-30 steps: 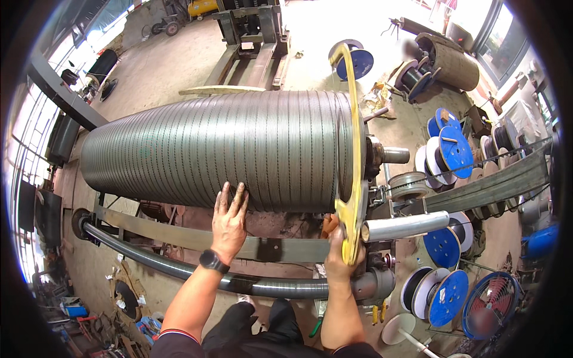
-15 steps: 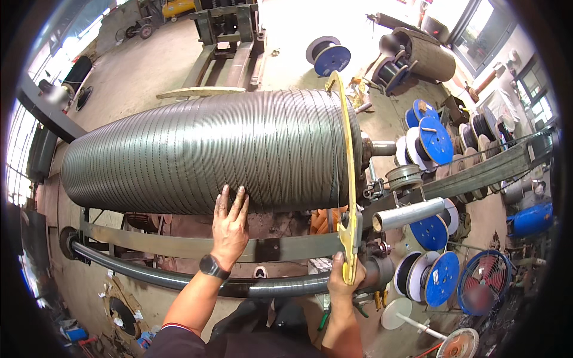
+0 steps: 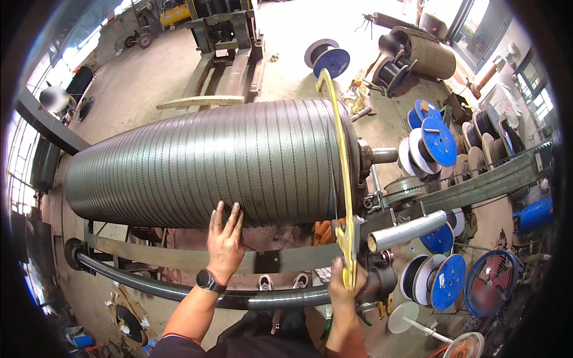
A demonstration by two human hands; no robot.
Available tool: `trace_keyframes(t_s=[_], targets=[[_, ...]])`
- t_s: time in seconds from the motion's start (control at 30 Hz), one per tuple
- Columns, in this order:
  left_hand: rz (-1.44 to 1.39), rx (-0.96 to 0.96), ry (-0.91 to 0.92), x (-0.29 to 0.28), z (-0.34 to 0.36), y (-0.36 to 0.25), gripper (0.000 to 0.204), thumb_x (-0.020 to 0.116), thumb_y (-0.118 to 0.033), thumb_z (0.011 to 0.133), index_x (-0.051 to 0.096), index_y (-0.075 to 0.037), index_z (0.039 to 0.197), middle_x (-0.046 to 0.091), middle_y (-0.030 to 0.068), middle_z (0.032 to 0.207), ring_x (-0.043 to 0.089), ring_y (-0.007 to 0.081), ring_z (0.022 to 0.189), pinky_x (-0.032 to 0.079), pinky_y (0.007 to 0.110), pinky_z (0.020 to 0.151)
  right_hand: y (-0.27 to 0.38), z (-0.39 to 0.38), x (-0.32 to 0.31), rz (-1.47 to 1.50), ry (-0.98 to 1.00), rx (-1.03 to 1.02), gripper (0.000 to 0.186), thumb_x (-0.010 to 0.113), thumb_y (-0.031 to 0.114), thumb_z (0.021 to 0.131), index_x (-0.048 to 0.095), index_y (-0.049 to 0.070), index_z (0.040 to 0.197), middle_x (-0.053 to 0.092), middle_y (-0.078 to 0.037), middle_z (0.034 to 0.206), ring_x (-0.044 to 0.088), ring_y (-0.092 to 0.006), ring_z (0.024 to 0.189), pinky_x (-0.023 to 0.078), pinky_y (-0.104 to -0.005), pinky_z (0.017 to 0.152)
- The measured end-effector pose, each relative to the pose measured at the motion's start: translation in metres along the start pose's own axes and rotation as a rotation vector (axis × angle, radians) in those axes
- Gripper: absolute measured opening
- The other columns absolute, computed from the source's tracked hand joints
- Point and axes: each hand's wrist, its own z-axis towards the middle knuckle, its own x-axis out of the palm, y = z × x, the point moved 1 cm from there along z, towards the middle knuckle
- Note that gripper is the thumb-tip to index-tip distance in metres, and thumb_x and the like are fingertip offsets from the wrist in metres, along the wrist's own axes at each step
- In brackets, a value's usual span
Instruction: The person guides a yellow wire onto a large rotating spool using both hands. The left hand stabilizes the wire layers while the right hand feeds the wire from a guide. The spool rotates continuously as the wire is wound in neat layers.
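Hacksaw (image 3: 342, 155) at the right end of a ribbed metal cylinder (image 3: 209, 158).
The right hand (image 3: 345, 281) grips the yellow saw's handle end; the left hand (image 3: 227, 246) lies with fingers extended against the cylinder's near side. A flat metal bar (image 3: 179, 252) and dark tube (image 3: 256, 299) run in front; a silver tube (image 3: 409, 230) and blue-flanged reels (image 3: 439, 142) stand at right.

room lies above the drum (image 3: 203, 164), hacksaw (image 3: 346, 238) barring its right.
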Motion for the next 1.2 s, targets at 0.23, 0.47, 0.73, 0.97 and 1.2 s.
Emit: trace_keyframes(t_s=[0.23, 0.47, 0.73, 0.97, 1.2], targets=[[-0.017, -0.04, -0.012, -0.002, 0.004, -0.006, 0.052, 0.06, 0.002, 0.086, 0.066, 0.003, 0.137, 0.054, 0.0104, 0.158, 0.036, 0.0444, 0.153, 0.036, 0.057, 0.123, -0.004, 0.008, -0.005, -0.028, 0.046, -0.025, 0.011, 0.071, 0.007, 0.092, 0.067, -0.002, 0.097, 0.067, -0.017, 0.073, 0.07, -0.0371, 0.063, 0.056, -0.0421, 0.06], [0.0, -0.008, -0.001, 0.0, 0.005, -0.003, 0.051, 0.061, 0.002, 0.085, 0.067, 0.001, 0.136, 0.053, 0.0097, 0.159, 0.036, 0.0452, 0.153, 0.036, 0.057, 0.123, 0.022, 0.05, 0.023, 0.052, -0.007, 0.026, 0.01, 0.072, 0.006, 0.093, 0.066, -0.001, 0.09, 0.062, -0.009, 0.07, 0.061, -0.0201, 0.06, 0.049, -0.0365, 0.057], [0.026, 0.024, 0.007, -0.004, 0.006, 0.003, 0.049, 0.06, 0.001, 0.089, 0.067, 0.0, 0.137, 0.053, 0.009, 0.159, 0.037, 0.0438, 0.153, 0.035, 0.057, 0.123, 0.019, -0.013, -0.014, -0.09, 0.033, 0.145, 0.006, 0.07, 0.006, 0.09, 0.068, 0.0, 0.09, 0.069, -0.015, 0.073, 0.072, -0.0301, 0.065, 0.057, -0.0395, 0.064], [0.038, 0.042, 0.005, -0.005, 0.001, -0.001, 0.048, 0.059, 0.001, 0.09, 0.067, 0.001, 0.137, 0.054, 0.0094, 0.158, 0.038, 0.0432, 0.153, 0.034, 0.057, 0.124, 0.014, 0.034, 0.014, 0.037, -0.012, 0.037, 0.012, 0.07, 0.003, 0.093, 0.062, 0.001, 0.084, 0.056, -0.011, 0.065, 0.056, -0.0268, 0.052, 0.046, -0.038, 0.053], [0.017, 0.063, 0.009, 0.003, 0.001, 0.007, 0.053, 0.061, 0.003, 0.086, 0.065, 0.002, 0.139, 0.048, 0.0105, 0.163, 0.033, 0.0456, 0.155, 0.032, 0.057, 0.126, 0.023, 0.035, 0.008, -0.025, 0.021, 0.079, 0.009, 0.07, 0.005, 0.093, 0.065, 0.0, 0.087, 0.063, -0.014, 0.068, 0.065, -0.0293, 0.057, 0.05, -0.0402, 0.056]])
